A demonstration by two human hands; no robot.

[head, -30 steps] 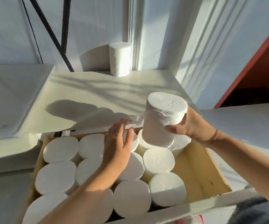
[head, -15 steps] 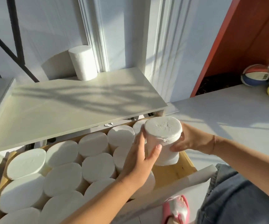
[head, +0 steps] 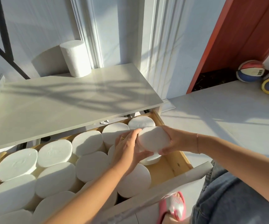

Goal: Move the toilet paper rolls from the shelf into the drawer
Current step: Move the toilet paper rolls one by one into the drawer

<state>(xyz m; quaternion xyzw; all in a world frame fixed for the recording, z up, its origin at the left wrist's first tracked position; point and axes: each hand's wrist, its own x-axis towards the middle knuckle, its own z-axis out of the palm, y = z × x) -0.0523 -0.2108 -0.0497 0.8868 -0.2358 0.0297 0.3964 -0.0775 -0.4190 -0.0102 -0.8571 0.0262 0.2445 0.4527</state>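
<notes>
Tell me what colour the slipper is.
The slipper is pink, clearest in the head view.

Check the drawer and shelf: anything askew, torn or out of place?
Nothing looks damaged. The lone roll stands upright on the shelf. A small pale scrap lies at the back edge of the drawer; I cannot tell what it is. The left hand and right hand hold the held roll above the packed rolls.

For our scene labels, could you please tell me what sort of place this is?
Most likely a home, perhaps a hallway: a white shelf unit with an open drawer holding many toilet paper rolls stands against a panelled wall, and a ball lies beside a red door frame.
</notes>
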